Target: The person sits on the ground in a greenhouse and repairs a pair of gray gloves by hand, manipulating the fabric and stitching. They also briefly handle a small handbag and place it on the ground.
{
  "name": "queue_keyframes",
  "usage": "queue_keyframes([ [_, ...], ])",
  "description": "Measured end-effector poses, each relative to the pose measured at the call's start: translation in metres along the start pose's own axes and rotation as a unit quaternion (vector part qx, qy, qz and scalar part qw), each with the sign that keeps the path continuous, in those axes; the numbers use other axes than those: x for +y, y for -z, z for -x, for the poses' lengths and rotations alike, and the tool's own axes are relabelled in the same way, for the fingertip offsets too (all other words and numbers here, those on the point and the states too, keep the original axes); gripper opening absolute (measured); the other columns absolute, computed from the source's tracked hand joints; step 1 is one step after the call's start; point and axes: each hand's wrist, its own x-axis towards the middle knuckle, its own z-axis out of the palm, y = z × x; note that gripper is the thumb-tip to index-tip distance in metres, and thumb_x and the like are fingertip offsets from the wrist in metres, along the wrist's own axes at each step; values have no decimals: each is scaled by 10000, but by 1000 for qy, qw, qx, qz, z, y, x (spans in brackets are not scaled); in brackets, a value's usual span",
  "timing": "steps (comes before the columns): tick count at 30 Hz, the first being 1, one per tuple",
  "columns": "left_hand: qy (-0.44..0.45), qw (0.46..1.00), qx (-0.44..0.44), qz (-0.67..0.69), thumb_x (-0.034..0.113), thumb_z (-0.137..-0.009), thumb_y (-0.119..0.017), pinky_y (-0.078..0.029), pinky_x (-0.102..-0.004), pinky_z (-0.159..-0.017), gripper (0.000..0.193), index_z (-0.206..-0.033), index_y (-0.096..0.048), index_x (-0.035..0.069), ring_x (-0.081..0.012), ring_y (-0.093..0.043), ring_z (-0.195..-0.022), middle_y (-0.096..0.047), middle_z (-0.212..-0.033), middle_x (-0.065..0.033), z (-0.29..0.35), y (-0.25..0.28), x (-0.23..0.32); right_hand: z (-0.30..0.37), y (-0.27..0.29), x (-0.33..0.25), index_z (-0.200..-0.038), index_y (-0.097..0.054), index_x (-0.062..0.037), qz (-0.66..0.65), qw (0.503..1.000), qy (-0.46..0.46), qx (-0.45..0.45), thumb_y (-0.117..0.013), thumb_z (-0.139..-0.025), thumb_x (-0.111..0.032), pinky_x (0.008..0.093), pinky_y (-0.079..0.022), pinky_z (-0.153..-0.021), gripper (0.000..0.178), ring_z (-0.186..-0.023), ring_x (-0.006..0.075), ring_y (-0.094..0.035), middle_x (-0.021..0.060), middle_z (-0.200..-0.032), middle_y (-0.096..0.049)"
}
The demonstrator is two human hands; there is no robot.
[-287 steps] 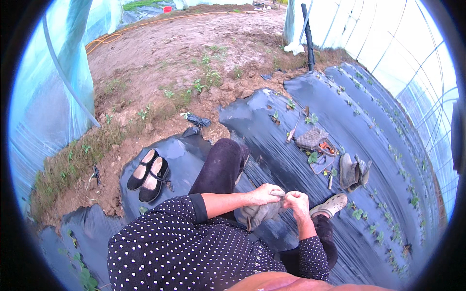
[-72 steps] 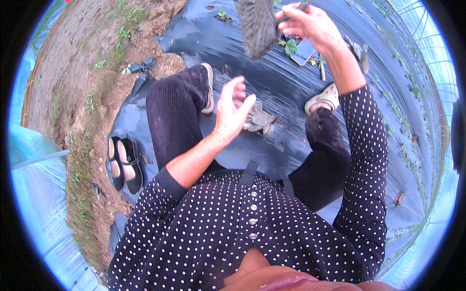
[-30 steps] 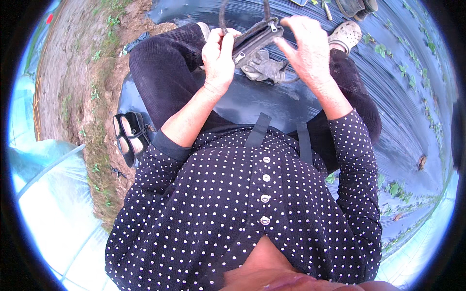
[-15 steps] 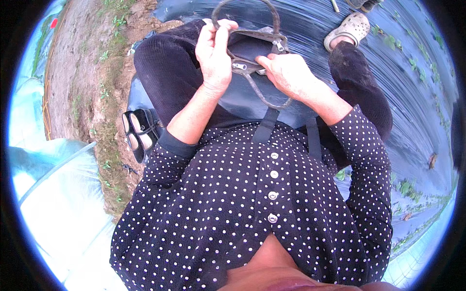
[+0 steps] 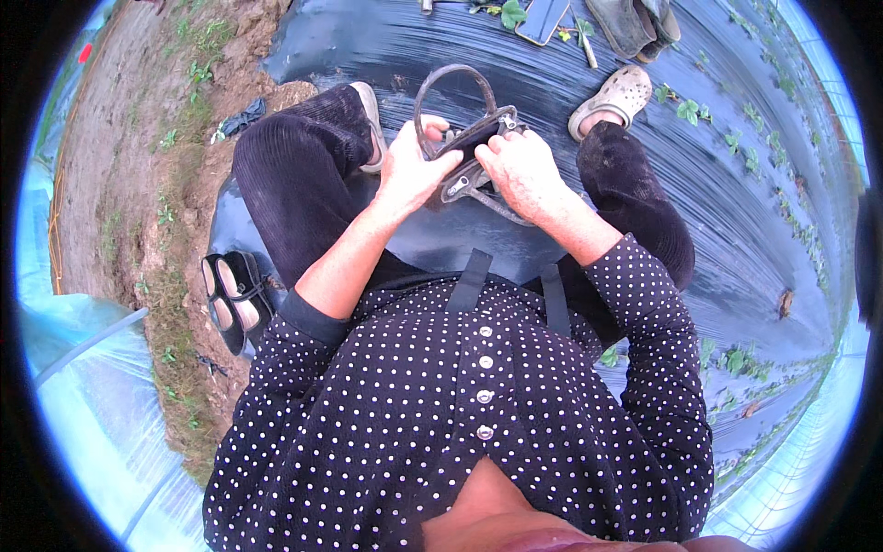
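Observation:
A small grey handbag [image 5: 471, 172] with two looped handles [image 5: 457, 69] and metal zip pulls is between my knees, its zipped top parted. My left hand [image 5: 410, 172] grips the left side of its rim near the base of the raised handle, thumb toward the opening. On the right side, my right hand [image 5: 527, 177] has its fingers curled over the rim, fingertips partly hidden at the opening. The near handle droops below the zip pull [image 5: 457, 188]. Inside, the bag looks dark, and its contents cannot be made out.
Black plastic sheeting [image 5: 736, 239] covers the ground, with small green plants [image 5: 688, 111] poking through. Beyond my right clog [image 5: 611, 99] lie a phone [image 5: 543, 20], a pale stick [image 5: 586, 46] and dark boots [image 5: 625, 28]. Black shoes [image 5: 237, 299] rest at my left, beside bare soil.
The bag has come lower in view and its opening looks narrower, with my hands closer together. My right fingers have moved onto the rim's far part. The view has shifted, showing the phone and boots.

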Motion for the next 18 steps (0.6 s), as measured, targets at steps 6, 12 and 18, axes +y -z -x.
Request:
queue_keyframes([
  [6, 62, 989, -56, -124, 224, -906, -651, -532, -494, -834, 207, -1060, -713, 100, -411, -691, -946, -721, -937, -193, 1, 4, -1, -13, 8, 26, -966, -674, -86, -180, 983, -9, -32, -690, -848, -156, 357, -512, -720, 138, -804, 193, -673, 75, -839, -665],
  [12, 60, 980, -28, -186, 203, -934, -638, -531, -482, -815, 235, -1134, -679, 88, -401, -696, -938, -717, -931, -197, -1, 2, -1, -37, -36, 177, -1119, -695, -42, -480, 714, -510, -3, -694, -946, -186, 309, -549, -692, 225, -817, 169, -683, 53, -947, -719],
  [18, 56, 980, 1, -189, 174, -938, -620, -522, -512, -771, 168, -1069, -636, 70, -443, -671, -922, -684, -922, -225, -8, 2, 0, -66, -137, 267, -1313, -593, -7, -538, 556, -632, 42, -675, -980, -309, 346, -583, -742, 457, -983, 237, -682, 183, -1227, -659],
])
